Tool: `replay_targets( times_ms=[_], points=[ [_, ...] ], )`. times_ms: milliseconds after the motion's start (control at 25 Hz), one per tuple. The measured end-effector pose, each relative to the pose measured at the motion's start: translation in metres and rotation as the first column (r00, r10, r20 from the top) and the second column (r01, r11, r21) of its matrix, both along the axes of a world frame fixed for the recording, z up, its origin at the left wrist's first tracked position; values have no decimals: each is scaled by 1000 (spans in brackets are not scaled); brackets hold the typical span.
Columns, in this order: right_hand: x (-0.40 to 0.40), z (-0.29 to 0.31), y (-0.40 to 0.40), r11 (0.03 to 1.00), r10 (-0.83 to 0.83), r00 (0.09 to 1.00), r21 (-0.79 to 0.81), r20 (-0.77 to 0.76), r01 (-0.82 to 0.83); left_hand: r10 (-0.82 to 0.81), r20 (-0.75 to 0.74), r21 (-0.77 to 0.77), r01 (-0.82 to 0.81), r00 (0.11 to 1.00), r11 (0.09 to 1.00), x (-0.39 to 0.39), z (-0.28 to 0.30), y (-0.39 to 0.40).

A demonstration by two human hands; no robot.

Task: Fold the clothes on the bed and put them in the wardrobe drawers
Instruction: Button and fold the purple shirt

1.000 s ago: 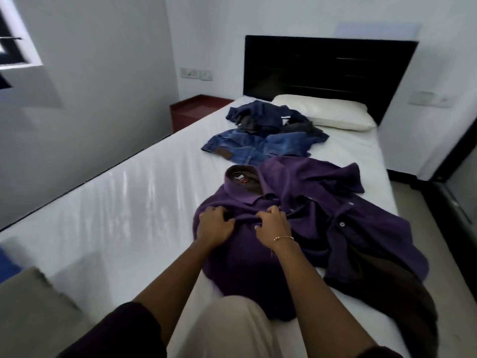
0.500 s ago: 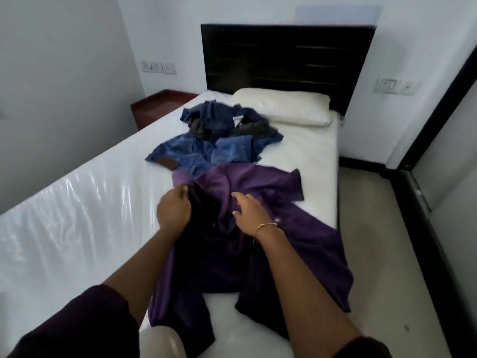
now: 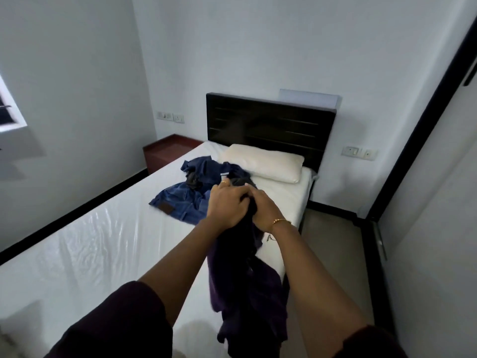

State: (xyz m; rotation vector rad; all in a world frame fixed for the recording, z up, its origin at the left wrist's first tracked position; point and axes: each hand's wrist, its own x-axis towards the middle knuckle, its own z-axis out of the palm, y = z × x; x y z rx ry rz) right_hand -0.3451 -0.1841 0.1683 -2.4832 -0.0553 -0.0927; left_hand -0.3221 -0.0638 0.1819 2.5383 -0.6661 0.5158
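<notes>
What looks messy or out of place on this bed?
Blue denim clothes lie in a crumpled, unfolded heap on the bed just before the pillow. The purple shirt hangs bunched from the left hand and right hand. Nothing looks damaged or spilled.

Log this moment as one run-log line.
stage: lifting | left hand: grips purple shirt | right hand: grips shirt | jeans: unfolded on bed

The bed lies bare at near left; a pile of jeans and a pillow crowd the far end.
</notes>
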Motion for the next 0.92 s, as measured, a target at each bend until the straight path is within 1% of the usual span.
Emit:
replay_targets(
  times_ms=[80,160,200,240,280,320,360,400,480,520,560,600,640,720,760,800,840,880,920],
  points=[
    [-1,34,-14,998,-58,997,-25,54,60,32,38,-49,-30,999,998,-7,45,-8],
    [-2,63,-31,993,-108,988,-34,108,112,80,71,-198,-64,994,978,-5,87,-12],
    [-2,71,-42,991,-128,986,-30,104,132,79,70,-282,-56,994,958,-2,106,-14],
    [-2,78,-51,988,-153,987,-19,54,154,49,62,-364,-24,997,931,0,124,-17],
    [-4,83,-59,988,-153,988,24,-1,153,-14,41,-456,31,999,889,2,139,-20],
    [-7,82,-66,984,-141,988,98,-57,146,-111,26,-544,107,994,833,1,151,-24],
    [-13,81,-70,968,-140,986,196,-87,154,-214,33,-614,189,976,767,-2,162,-30],
    [-17,79,-71,955,-163,981,232,-102,183,-297,42,-666,248,954,703,-4,171,-37],
    [-21,92,-67,929,-202,968,284,-146,237,-423,35,-736,310,906,603,-6,184,-52],
    [-22,97,-71,939,-186,966,257,-179,229,-457,29,-758,317,889,569,-5,189,-61],
    [-14,98,-79,929,-161,956,290,-246,231,-471,25,-775,315,882,548,-4,194,-69],
    [-8,98,-86,888,-138,947,387,-289,248,-467,23,-787,304,884,537,0,198,-78],
    [3,100,-94,844,-142,931,450,-337,291,-460,25,-792,298,888,533,6,200,-87],
    [27,95,-107,839,-203,923,428,-326,336,-430,24,-770,291,902,568,23,203,-103],
    [35,94,-113,812,-199,925,475,-323,340,-411,26,-754,288,911,590,34,202,-112],
    [46,95,-123,775,-187,928,533,-321,341,-393,42,-753,287,919,591,46,202,-123],
    [59,100,-133,662,-146,920,655,-365,364,-369,65,-758,286,927,586,57,204,-137],
    [74,103,-144,543,-112,911,743,-398,391,-346,78,-759,280,935,588,66,206,-150],
    [84,106,-154,505,-76,905,767,-418,396,-326,76,-754,268,942,599,72,207,-161]
  ],
)
